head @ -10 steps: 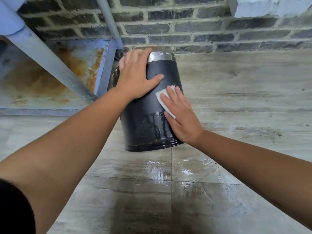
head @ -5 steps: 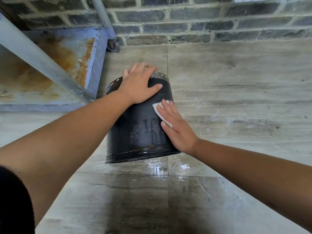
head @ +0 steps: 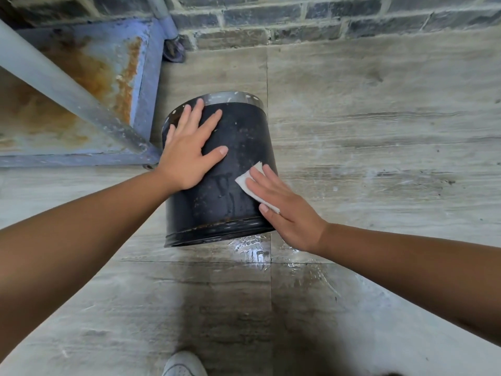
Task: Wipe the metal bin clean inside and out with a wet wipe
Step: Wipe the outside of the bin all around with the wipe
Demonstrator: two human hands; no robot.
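On a pale tiled floor [head: 379,131] below a dark brick wall [head: 352,25], beside a rusted blue metal frame [head: 81,85], we see the metal bin [head: 233,147] lying tipped on its side, dark wall up, silver band at the far end; our left hand [head: 189,153] rests flat on it, fingers spread apart, gripping nothing; our right hand [head: 284,204] lies flat too, fingers together, pressing the white wet wipe [head: 248,183] against the bin's right flank; a wet patch [head: 252,248] shines on the tile just in front of the bin, and a white shoe [head: 184,365] shows at the bottom edge; we judge the outside wipe to be in hand, the inside not yet shown clean; the next move likely calls for rolling the bin under the steadying palm to bring up an unwiped strip; smudged marks on the bin's wall may be lettering, but we cannot read them, and no brand shows.
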